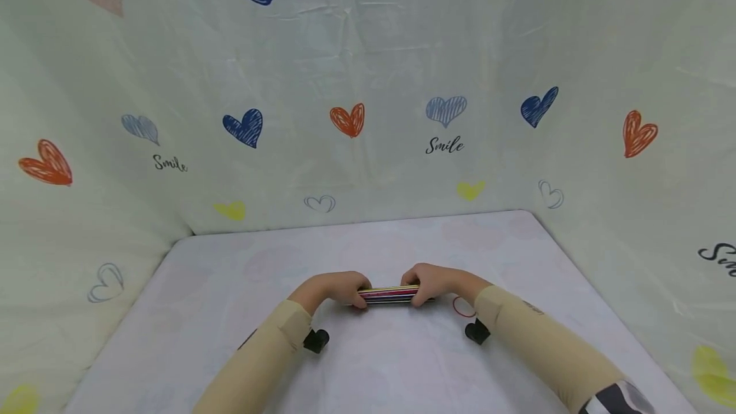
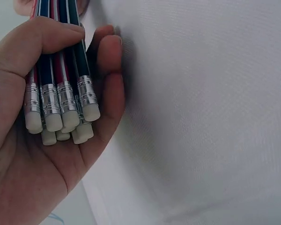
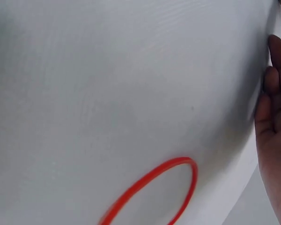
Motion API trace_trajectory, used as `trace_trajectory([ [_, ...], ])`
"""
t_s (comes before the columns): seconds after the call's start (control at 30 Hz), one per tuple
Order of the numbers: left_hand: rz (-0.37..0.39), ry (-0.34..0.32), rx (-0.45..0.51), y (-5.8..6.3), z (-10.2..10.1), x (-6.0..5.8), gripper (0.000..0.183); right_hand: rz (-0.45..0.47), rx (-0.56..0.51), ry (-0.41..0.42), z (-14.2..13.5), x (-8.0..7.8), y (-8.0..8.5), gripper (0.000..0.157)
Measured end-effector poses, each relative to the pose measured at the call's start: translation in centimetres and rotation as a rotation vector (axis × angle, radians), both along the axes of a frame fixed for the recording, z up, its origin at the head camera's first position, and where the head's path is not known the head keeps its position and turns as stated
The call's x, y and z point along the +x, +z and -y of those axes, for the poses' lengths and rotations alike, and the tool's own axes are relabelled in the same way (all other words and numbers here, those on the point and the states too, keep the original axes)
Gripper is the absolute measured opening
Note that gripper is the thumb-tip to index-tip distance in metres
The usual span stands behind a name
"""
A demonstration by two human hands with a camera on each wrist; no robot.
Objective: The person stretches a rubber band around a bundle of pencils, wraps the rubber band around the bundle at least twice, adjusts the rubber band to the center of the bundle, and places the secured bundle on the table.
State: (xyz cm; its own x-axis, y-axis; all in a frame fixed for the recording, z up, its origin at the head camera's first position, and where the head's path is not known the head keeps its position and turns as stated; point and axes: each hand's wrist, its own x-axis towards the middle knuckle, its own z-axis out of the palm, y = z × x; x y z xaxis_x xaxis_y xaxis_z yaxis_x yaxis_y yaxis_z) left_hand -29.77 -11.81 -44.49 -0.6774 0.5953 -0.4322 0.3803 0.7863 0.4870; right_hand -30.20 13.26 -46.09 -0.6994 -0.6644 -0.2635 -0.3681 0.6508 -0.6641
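A bundle of striped pencils (image 1: pixel 388 295) lies crosswise, low over the table, between both hands. My left hand (image 1: pixel 345 287) grips its left end; in the left wrist view the thumb presses across the top pencils, and white erasers (image 2: pixel 51 121) in silver ferrules point out toward the palm. My right hand (image 1: pixel 434 281) holds the other end with thumb and fingers. In the right wrist view only the edge of the right hand (image 3: pixel 276 126) shows, its fingers curved near the table, and the pencils are hidden. A red rubber band (image 3: pixel 145 180) lies on the table beside the right hand.
The table (image 1: pixel 397 363) has a pale cloth cover. A white curtain (image 1: pixel 391 69) printed with hearts hangs behind it and along both sides. A black wrist camera (image 1: pixel 316 340) sits under the left wrist, another black camera (image 1: pixel 477 331) under the right.
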Motion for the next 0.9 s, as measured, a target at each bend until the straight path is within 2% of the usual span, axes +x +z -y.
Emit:
trace_trajectory([
  [0.17, 0.042, -0.021, 0.062, 0.4, 0.2, 0.3, 0.011, 0.012, 0.013, -0.011, 0.1, 0.3, 0.6, 0.021],
  [0.3, 0.079, -0.033, 0.11, 0.8, 0.3, 0.5, 0.009, 0.074, -0.019, -0.025, 0.0, 0.7, 1.2, 0.016],
  [0.47, 0.116, -0.032, 0.142, 1.6, 0.6, 1.0, 0.008, 0.136, -0.089, -0.025, 0.1, 1.4, 2.1, 0.017],
  [0.67, 0.137, -0.054, 0.154, 2.8, 1.0, 1.9, 0.009, 0.168, -0.117, -0.028, 0.6, 2.4, 3.0, 0.019],
  [0.9, 0.117, -0.028, 0.199, 4.3, 0.9, 3.6, 0.011, 0.082, -0.138, -0.045, 0.7, 3.4, 4.1, 0.014],
])
